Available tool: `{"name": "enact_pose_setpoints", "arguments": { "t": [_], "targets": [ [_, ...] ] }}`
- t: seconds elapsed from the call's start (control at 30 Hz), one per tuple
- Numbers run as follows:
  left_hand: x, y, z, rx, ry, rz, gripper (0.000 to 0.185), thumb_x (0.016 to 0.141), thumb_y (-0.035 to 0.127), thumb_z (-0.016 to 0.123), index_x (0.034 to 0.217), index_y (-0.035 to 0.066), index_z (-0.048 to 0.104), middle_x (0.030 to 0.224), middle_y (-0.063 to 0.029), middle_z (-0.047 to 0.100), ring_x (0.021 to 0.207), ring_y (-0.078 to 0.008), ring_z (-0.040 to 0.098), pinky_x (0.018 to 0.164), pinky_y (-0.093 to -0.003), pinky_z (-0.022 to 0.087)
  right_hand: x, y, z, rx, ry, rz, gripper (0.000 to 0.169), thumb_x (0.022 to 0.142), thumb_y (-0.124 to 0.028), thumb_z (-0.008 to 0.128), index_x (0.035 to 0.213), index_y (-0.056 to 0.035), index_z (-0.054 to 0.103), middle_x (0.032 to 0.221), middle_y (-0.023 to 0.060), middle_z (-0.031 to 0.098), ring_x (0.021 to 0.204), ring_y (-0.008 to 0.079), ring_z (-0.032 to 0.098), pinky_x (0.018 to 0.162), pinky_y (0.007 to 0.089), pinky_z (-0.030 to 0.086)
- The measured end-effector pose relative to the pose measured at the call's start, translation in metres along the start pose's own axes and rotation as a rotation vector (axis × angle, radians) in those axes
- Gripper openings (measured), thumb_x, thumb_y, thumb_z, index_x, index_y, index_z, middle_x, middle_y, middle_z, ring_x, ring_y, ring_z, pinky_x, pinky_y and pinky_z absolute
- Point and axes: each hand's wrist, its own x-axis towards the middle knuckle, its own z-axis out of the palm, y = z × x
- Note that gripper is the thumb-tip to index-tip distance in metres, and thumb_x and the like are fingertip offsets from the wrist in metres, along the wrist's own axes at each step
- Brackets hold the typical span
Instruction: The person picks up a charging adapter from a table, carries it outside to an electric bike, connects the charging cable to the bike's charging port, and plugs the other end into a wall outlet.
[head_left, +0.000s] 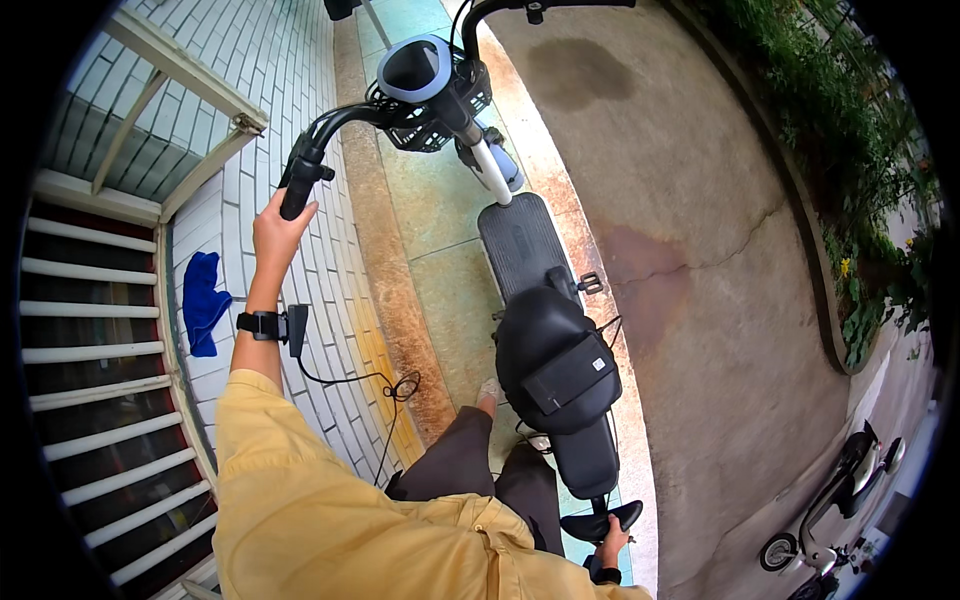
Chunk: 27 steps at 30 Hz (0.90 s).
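An electric bicycle stands lengthwise on a tiled strip before me, its black footboard (525, 236) at the middle. My left hand (283, 229) grips the black rubber grip (300, 191) of its left handlebar. At the lower right, my right hand (613, 538) holds the black backrest (581, 527) behind the rear seat (586, 457). A flat black box (566, 371) with a printed code lies on the main saddle (536, 330). Under the round display (414, 69) sits a black wire basket (420, 135). The fingers of my right hand are partly hidden.
A white brick wall (322, 292) and a barred window (97, 307) are at the left, with a blue cloth (202, 304) beside the window. A cable (390, 431) hangs from my left wrist device. Right of the raised strip are concrete ground (720, 315), plants and a parked scooter (832, 487).
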Motion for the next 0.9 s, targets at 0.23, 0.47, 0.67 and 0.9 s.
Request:
{"name": "enact_pose_setpoints", "arguments": {
  "t": [0.23, 0.47, 0.67, 0.9],
  "targets": [
    [0.041, 0.009, -0.007, 0.064, -0.02, 0.078, 0.04, 0.074, 0.037, 0.072, 0.102, 0.011, 0.064, 0.075, -0.0133, 0.066, 0.068, -0.029, 0.065, 0.06, -0.0354, 0.049, 0.024, -0.003, 0.002, -0.087, -0.065, -0.039, 0.044, 0.07, -0.024, 0.07, 0.103, -0.0001, 0.054, 0.089, 0.0119, 0.059, 0.074, 0.0261, 0.061, 0.067, 0.0435, 0.054],
    [0.082, -0.011, 0.001, 0.11, 0.031, 0.231, 0.039, 0.074, 0.038, 0.071, 0.103, 0.013, 0.063, 0.078, -0.0131, 0.067, 0.073, -0.0298, 0.065, 0.064, -0.037, 0.05, 0.031, -0.009, 0.011, -0.118, -0.029, 0.064, 0.048, 0.068, -0.024, 0.069, 0.106, 0.0005, 0.053, 0.091, 0.0136, 0.059, 0.078, 0.0266, 0.061, 0.065, 0.0436, 0.054],
    [0.109, -0.011, -0.005, 0.131, -0.019, 0.223, 0.039, 0.073, 0.04, 0.07, 0.101, 0.014, 0.063, 0.077, -0.0107, 0.067, 0.072, -0.0287, 0.065, 0.065, -0.0365, 0.05, -0.005, -0.052, 0.037, -0.228, -0.001, 0.085, 0.05, 0.068, -0.029, 0.071, 0.108, -0.0038, 0.052, 0.095, 0.014, 0.057, 0.08, 0.0289, 0.06, 0.064, 0.0513, 0.053],
    [0.137, -0.017, 0.003, 0.101, 0.004, 0.264, 0.042, 0.072, 0.041, 0.073, 0.102, 0.014, 0.063, 0.079, -0.012, 0.066, 0.073, -0.0298, 0.065, 0.065, -0.0363, 0.05, -0.003, -0.041, 0.037, -0.361, -0.025, -0.104, 0.054, 0.066, -0.03, 0.071, 0.106, 0.0032, 0.061, 0.092, 0.013, 0.063, 0.078, 0.0262, 0.06, 0.072, 0.0405, 0.051]
  ]
}}
